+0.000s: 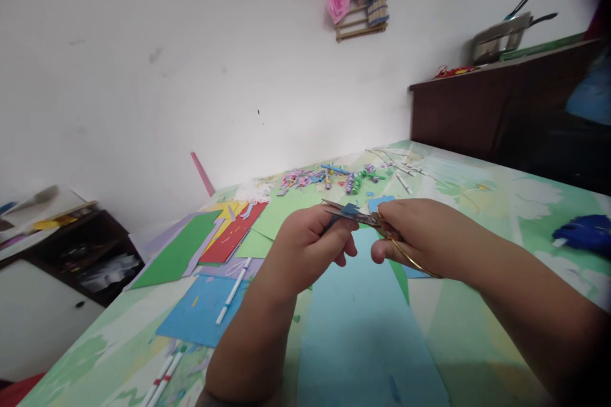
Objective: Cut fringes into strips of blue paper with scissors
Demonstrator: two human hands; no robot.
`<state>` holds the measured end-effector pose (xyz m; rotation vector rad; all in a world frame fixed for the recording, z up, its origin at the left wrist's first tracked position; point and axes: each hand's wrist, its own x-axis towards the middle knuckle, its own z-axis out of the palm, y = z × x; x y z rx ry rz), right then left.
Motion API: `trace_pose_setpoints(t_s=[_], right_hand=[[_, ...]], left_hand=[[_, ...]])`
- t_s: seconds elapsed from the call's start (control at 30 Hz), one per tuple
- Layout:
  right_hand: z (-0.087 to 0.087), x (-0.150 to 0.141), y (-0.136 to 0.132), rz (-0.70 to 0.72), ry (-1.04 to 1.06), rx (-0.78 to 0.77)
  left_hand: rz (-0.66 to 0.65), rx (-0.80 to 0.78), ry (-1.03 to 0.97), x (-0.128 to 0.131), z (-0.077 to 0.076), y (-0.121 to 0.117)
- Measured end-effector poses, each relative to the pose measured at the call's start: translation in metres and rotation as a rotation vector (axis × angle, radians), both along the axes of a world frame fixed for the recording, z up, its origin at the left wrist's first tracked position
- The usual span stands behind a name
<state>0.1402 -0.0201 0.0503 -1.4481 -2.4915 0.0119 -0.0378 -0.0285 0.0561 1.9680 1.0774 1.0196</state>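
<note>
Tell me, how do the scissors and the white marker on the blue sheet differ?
The scissors are held up in the right hand, while the marker lies on the blue sheet. The scissors have gold-coloured handles and metallic blades; the marker is mostly white. The scissors have two blades, the marker one straight barrel. Both are small hand tools.

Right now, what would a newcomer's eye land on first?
Probably the gold-handled scissors in the right grip, blades at a blue piece in the left grip. Next, red and pink flowers high on the white wall. Then the red sheet on the table.
</note>
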Motion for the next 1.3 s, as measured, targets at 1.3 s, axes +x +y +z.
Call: trace_pose_setpoints(t_s=[1.3], right_hand=[[-0.007,0.007,0.004,-0.018,0.006,0.113]], left_hand=[[0.061,0.053,0.036,0.005,-0.002,0.000]])
